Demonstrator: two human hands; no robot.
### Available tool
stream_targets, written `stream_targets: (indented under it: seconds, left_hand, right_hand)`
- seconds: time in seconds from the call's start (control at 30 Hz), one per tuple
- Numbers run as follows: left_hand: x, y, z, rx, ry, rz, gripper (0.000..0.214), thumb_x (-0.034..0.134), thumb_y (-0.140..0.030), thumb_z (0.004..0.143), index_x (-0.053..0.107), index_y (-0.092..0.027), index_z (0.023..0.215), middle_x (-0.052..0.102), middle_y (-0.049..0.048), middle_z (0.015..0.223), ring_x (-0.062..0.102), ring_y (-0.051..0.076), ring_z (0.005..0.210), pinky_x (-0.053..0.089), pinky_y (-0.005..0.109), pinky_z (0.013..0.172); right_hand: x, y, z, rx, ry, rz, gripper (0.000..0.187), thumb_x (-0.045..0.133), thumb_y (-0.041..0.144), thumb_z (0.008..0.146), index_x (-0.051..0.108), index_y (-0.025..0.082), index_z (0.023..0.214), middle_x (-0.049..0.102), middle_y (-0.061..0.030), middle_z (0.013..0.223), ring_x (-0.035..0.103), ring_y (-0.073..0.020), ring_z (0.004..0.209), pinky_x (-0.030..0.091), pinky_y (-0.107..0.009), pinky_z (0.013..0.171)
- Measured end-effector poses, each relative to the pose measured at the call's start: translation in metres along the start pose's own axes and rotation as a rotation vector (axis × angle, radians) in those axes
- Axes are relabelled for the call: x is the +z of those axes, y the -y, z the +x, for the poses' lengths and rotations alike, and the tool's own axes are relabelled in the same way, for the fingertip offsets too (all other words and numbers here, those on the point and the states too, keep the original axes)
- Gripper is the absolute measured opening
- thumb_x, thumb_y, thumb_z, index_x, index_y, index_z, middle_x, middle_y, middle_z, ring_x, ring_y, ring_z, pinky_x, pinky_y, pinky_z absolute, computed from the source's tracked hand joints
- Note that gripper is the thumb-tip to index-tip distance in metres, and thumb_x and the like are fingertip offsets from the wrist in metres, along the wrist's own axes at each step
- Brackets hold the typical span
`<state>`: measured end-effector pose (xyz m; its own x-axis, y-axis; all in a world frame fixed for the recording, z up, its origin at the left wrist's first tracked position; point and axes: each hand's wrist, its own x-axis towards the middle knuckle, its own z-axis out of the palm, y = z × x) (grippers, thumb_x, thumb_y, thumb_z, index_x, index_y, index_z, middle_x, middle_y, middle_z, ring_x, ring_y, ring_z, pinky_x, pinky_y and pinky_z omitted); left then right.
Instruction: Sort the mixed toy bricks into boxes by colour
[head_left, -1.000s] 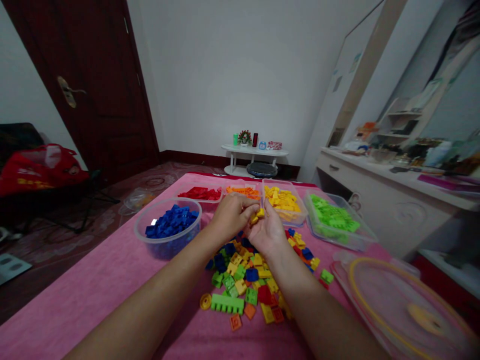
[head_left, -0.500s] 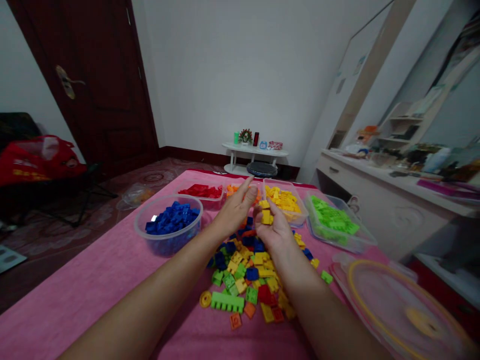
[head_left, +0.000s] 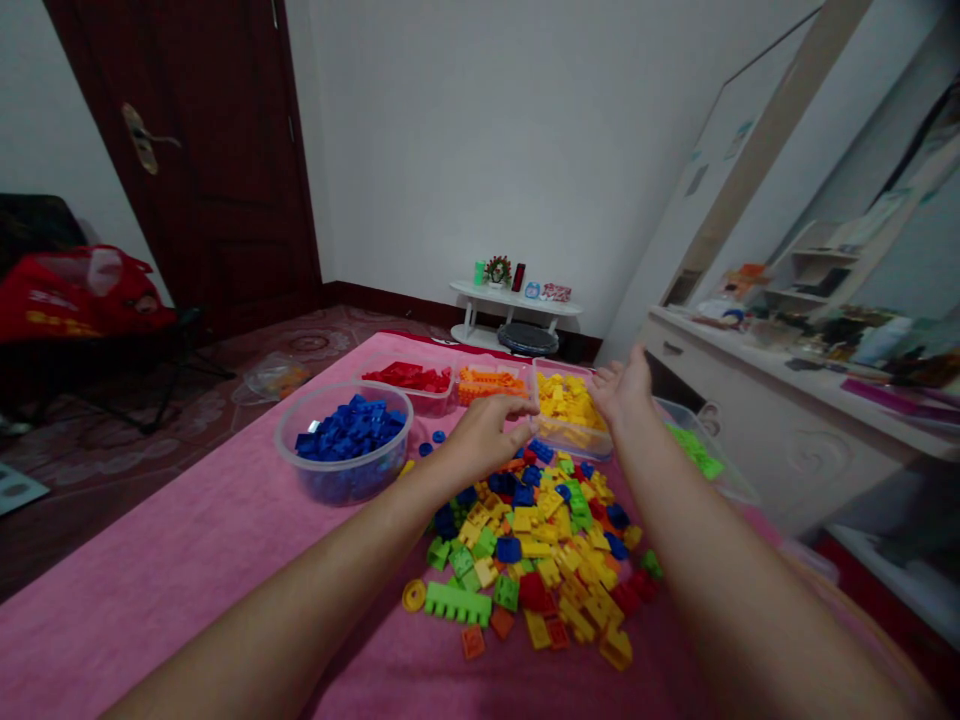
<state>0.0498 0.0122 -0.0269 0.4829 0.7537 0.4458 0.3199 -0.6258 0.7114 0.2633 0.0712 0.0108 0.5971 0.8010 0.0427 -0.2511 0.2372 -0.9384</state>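
Along the far edge of the bench (head_left: 225, 540), which was spread with pink cloth, three clear tubs stood side by side: red bricks (head_left: 409, 376) in the left one, orange bricks (head_left: 489, 382) in the middle one, yellow bricks (head_left: 564, 398) in the right one. The right hand (head_left: 622, 392) was open beside the right wall of the yellow tub (head_left: 576, 440), fingers spread, with nothing visible in its grasp. The left hand (head_left: 493, 432) hung over the far side of a mixed pile (head_left: 540, 540), near the orange tub, its fingers loosely bent and its thumb apart; whether it pinched anything could not be told.

The pile covered the middle of the bench and reached toward the near edge, with yellow, blue, green, red and orange pieces jumbled together. At its near left side lay a long green brick (head_left: 459, 603), and just beside that a yellow ring (head_left: 413, 595). Toward the left edge stood a round clear bowl (head_left: 341, 487) heaped with blue bricks (head_left: 351, 428). Near the right edge, a tub of green bricks (head_left: 696, 450) was partly hidden by the right forearm.
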Motion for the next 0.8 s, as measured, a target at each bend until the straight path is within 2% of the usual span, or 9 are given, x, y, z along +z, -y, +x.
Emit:
stream_targets:
  seconds: [0.1,0.2,0.27,0.4,0.5,0.67,0.8]
  left_hand:
    - [0.006,-0.003,-0.005,0.061,0.162,0.019,0.03,0.055,-0.026,0.077,0.066,-0.015,0.102,0.068,0.0073,0.101,0.062,0.018,0.089,0.047,0.028,0.079]
    - [0.015,-0.01,-0.012,0.154,0.4,0.054,0.027,0.06,-0.026,0.074,0.068,-0.016,0.099,0.069,0.0048,0.094,0.062,0.016,0.083,0.046,0.024,0.076]
    - [0.022,-0.014,-0.018,0.232,0.503,0.13,0.029,0.063,-0.028,0.073,0.068,-0.018,0.099,0.068,0.0047,0.095,0.061,0.017,0.085,0.045,0.024,0.078]
    - [0.032,-0.016,-0.025,0.37,0.529,0.351,0.033,0.064,-0.031,0.072,0.067,-0.019,0.102,0.065,0.0088,0.101,0.057,0.022,0.095,0.043,0.03,0.084]
    - [0.032,-0.013,-0.027,0.392,0.554,0.424,0.036,0.066,-0.03,0.069,0.066,-0.021,0.104,0.064,0.0088,0.102,0.056,0.023,0.097,0.043,0.032,0.086]
    - [0.025,-0.007,-0.023,0.27,0.601,0.49,0.035,0.063,-0.012,0.065,0.069,-0.026,0.097,0.068,0.0035,0.094,0.059,0.019,0.09,0.043,0.026,0.081]
    - [0.016,-0.007,-0.021,0.171,0.572,0.518,0.033,0.062,-0.011,0.062,0.071,-0.026,0.09,0.07,0.0027,0.088,0.061,0.018,0.081,0.044,0.024,0.072]
  right_hand:
    - [-0.005,-0.004,-0.029,0.059,0.01,0.131,0.05,0.033,0.06,0.082,0.055,0.018,0.1,0.06,-0.011,0.104,0.06,-0.0184,0.096,0.048,-0.036,0.079]
    - [-0.008,-0.003,-0.055,0.041,0.091,0.238,0.032,0.04,0.045,0.084,0.057,0.018,0.086,0.065,-0.0051,0.088,0.063,-0.0129,0.078,0.05,-0.026,0.066]
    - [-0.01,-0.001,-0.066,0.01,0.11,0.246,0.022,0.046,0.034,0.082,0.059,0.016,0.08,0.065,-0.0022,0.078,0.062,-0.0098,0.066,0.048,-0.02,0.057]
    - [-0.016,0.003,-0.076,-0.065,0.193,0.094,0.011,0.057,0.022,0.071,0.062,0.014,0.077,0.064,-0.0005,0.068,0.058,-0.0071,0.053,0.045,-0.016,0.047]
    - [-0.019,0.007,-0.08,-0.054,0.281,-0.049,0.013,0.06,0.023,0.068,0.063,0.013,0.076,0.065,-0.0013,0.067,0.057,-0.0064,0.05,0.045,-0.015,0.044]
    - [-0.019,0.013,-0.087,-0.104,0.319,-0.157,0.017,0.06,0.028,0.067,0.063,0.013,0.075,0.065,-0.002,0.068,0.056,-0.0063,0.05,0.043,-0.014,0.043]
    - [-0.016,0.015,-0.092,-0.177,0.367,-0.271,0.02,0.06,0.032,0.067,0.063,0.013,0.074,0.066,-0.0035,0.071,0.056,-0.0068,0.051,0.042,-0.015,0.044]
